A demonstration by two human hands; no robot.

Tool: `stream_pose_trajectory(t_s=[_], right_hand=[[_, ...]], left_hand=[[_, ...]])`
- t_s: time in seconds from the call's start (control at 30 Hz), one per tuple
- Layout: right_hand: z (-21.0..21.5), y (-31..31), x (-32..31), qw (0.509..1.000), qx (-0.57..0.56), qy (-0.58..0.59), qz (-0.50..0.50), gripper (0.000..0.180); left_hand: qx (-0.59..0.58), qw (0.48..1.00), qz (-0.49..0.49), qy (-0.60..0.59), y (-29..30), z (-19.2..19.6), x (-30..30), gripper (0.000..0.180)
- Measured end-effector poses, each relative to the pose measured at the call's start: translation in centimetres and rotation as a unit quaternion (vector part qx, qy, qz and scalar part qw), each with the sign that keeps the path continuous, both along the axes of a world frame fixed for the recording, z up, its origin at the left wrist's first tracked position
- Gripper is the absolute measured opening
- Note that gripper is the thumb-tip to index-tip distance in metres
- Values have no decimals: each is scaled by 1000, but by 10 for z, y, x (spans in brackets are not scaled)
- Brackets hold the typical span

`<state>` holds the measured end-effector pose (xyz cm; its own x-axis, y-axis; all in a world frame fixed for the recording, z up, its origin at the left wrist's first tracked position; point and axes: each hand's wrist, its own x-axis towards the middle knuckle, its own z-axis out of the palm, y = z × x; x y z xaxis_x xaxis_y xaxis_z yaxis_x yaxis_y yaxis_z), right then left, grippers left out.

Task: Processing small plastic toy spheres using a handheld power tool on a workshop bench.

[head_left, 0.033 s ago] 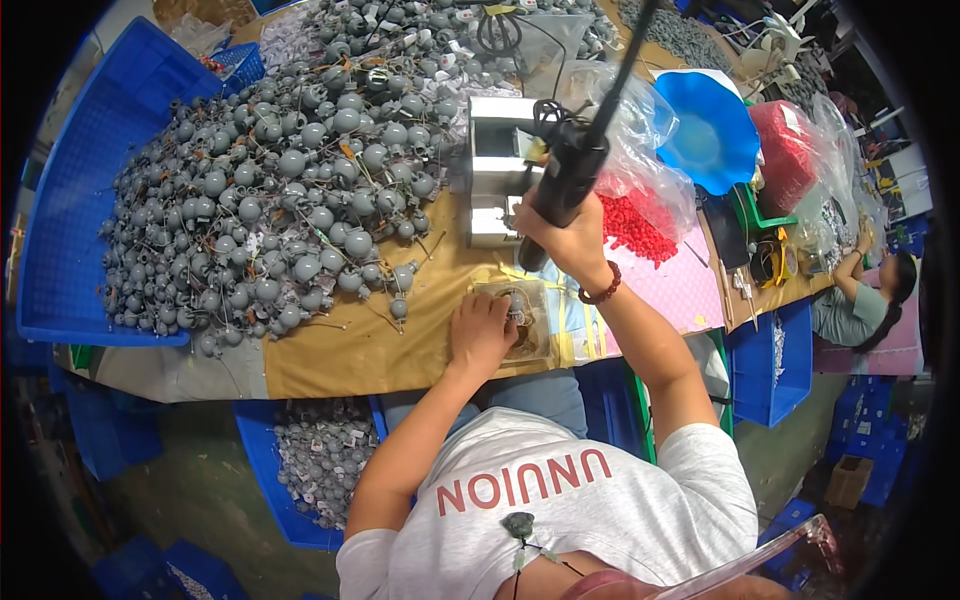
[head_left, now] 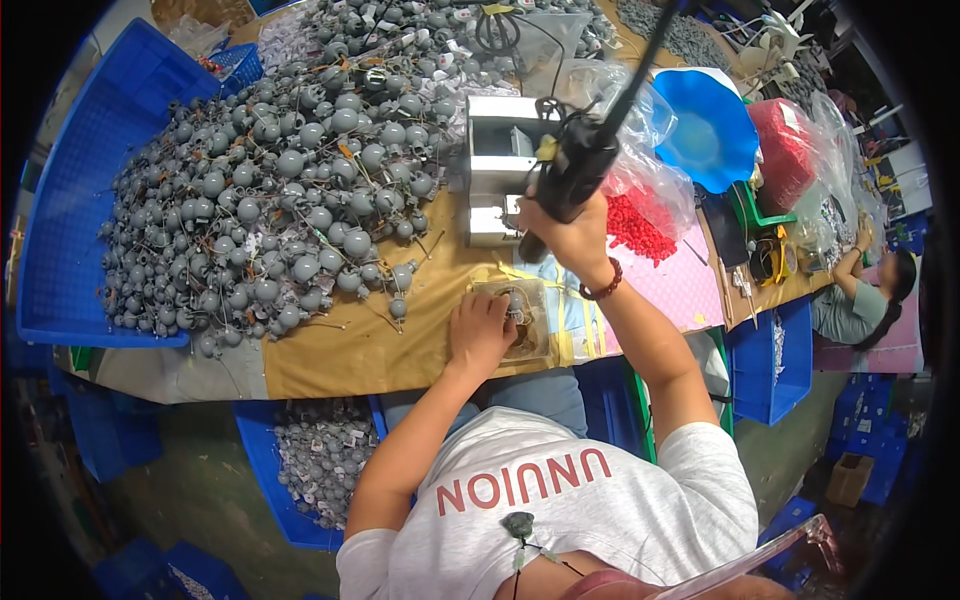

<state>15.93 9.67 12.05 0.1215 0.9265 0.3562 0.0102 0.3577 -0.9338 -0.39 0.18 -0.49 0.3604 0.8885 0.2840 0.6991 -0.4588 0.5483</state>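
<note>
My right hand (head_left: pixel 570 235) is closed around a black electric screwdriver (head_left: pixel 578 165), held tilted above the table's front edge. A long black cord or stem runs from its top toward the upper right. Below and to the left, my left hand (head_left: pixel 482 335) has its fingers bent at a small beige fixture block (head_left: pixel 535 340). The fingertips press against a grey ball-shaped part (head_left: pixel 516 300) seated in that block. The screwdriver's tip stays apart from the part. Exactly how the fingers grip is partly hidden by the hand itself.
A large heap of grey ball parts (head_left: pixel 290 200) spreads at left beside a blue crate (head_left: pixel 90 190). Past my right hand stand a white box (head_left: pixel 495 165), red pieces (head_left: pixel 635 225) and a blue wavy bowl (head_left: pixel 705 130). Another person (head_left: pixel 865 300) sits at far right.
The screwdriver's upper end has swung slightly to the right, with my right hand turning a little. My left hand stays at the fixture block.
</note>
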Motion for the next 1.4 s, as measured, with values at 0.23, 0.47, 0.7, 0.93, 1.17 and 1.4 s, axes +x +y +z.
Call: stream_pose_trajectory(t_s=[0.23, 0.47, 0.7, 0.93, 1.17, 1.4], right_hand=[[14, 55, 5, 999, 41, -8, -22, 30], [-1, 57, -6, 1000, -23, -14, -12, 35], [-2, -24, -6, 995, -96, -5, 33, 41], [16, -15, 11, 1000, -1, 31, 1, 62], [-46, -23, 29, 997, -9, -18, -69, 31], [-78, -23, 30, 996, -3, 16, -93, 25]], left_hand=[[-1, 1000, -1, -4, 0, -1, 0, 38], [-12, 1000, -2, -2, 0, 1, -1, 38], [-13, 1000, 3, 7, -1, -3, 1, 39], [-16, 1000, 3, 13, -1, 1, 0, 38], [-22, 1000, -2, 7, 0, 3, 0, 36], [-11, 1000, -4, -2, 0, 5, 0, 38]])
